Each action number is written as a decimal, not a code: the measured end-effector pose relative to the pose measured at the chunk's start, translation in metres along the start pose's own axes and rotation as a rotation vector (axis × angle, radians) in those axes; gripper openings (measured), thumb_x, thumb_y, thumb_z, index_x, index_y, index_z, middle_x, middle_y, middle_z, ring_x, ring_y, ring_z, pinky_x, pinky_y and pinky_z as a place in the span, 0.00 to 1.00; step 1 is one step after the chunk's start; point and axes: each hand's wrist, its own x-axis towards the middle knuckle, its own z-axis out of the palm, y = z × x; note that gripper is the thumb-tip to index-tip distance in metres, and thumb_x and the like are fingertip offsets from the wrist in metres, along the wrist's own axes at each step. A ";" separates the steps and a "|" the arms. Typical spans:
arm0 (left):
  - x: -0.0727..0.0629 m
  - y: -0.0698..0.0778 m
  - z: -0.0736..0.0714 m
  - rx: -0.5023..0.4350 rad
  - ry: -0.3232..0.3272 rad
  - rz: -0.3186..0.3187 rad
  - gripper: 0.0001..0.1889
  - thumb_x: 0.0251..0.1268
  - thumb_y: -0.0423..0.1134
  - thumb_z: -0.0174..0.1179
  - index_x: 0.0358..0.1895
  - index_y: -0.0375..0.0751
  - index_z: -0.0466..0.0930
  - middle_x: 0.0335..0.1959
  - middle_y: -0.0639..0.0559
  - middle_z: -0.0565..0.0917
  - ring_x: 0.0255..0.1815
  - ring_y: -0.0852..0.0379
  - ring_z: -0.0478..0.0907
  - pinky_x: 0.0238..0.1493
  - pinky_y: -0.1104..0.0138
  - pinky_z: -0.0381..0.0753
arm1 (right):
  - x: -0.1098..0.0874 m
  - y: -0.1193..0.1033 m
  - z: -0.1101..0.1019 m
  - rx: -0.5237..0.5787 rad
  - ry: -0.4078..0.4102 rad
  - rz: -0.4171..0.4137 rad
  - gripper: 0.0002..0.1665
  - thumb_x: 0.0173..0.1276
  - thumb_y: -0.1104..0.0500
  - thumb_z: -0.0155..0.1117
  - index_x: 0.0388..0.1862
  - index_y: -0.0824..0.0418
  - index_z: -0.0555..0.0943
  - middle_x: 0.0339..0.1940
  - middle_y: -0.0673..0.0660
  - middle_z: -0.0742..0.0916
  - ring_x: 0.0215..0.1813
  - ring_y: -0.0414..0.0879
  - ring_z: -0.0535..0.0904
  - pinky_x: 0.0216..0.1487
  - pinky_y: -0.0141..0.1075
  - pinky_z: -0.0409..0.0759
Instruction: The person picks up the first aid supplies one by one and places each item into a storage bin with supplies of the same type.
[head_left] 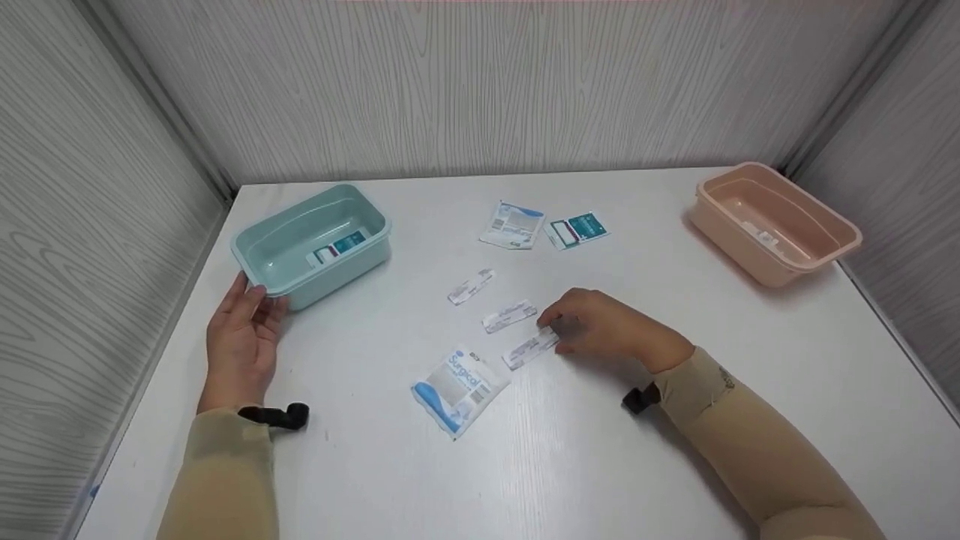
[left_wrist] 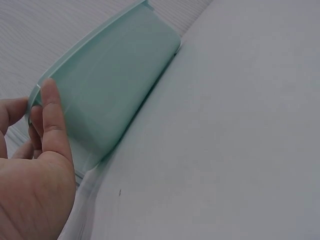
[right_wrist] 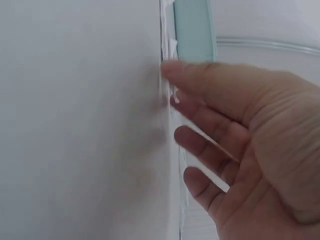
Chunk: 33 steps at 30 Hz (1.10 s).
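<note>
At the left, my left hand [head_left: 244, 337] holds the near corner of a teal plastic basin [head_left: 341, 274], fingers at its rim. In the left wrist view, the thumb and fingers stand about the basin's rim [left_wrist: 70, 55]. My right hand [head_left: 600, 326] reaches to the middle of the table, thumb and index finger pinching the right end of a paper-wrapped adhesive bandage [head_left: 529, 351]. Its other fingers are loosely bent in the right wrist view. Two similar wrapped bandages lie farther back, a nearer one [head_left: 510, 316] and a farther one [head_left: 471, 287].
A packet printed "Surgical" [head_left: 461, 390] lies in front. Behind are another white-blue packet [head_left: 514, 225] and a teal-white packet [head_left: 577, 229]. One more teal-white packet [head_left: 336, 249] lies inside the teal basin. A pink basin [head_left: 757, 255] with a small white item stands back right.
</note>
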 end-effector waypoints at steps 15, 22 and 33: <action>0.002 0.001 0.001 -0.029 0.005 0.003 0.43 0.77 0.28 0.73 0.89 0.55 0.67 0.78 0.52 0.71 0.70 0.59 0.77 0.66 0.68 0.93 | -0.001 -0.005 -0.006 0.028 0.034 0.034 0.18 0.70 0.61 0.82 0.57 0.48 0.93 0.59 0.49 0.93 0.62 0.52 0.84 0.73 0.54 0.85; 0.002 0.000 0.001 -0.029 0.000 0.018 0.42 0.77 0.27 0.72 0.89 0.54 0.67 0.80 0.52 0.70 0.71 0.59 0.77 0.66 0.68 0.93 | -0.014 -0.023 -0.018 0.069 0.065 -0.136 0.19 0.69 0.59 0.86 0.57 0.49 0.93 0.58 0.46 0.94 0.59 0.50 0.85 0.63 0.46 0.88; 0.003 -0.004 0.000 -0.021 0.041 0.030 0.39 0.79 0.25 0.69 0.88 0.52 0.69 0.66 0.50 0.75 0.60 0.59 0.78 0.58 0.69 0.96 | -0.038 -0.058 -0.029 0.122 0.116 -0.372 0.19 0.68 0.62 0.87 0.56 0.54 0.92 0.55 0.49 0.95 0.55 0.48 0.88 0.56 0.34 0.89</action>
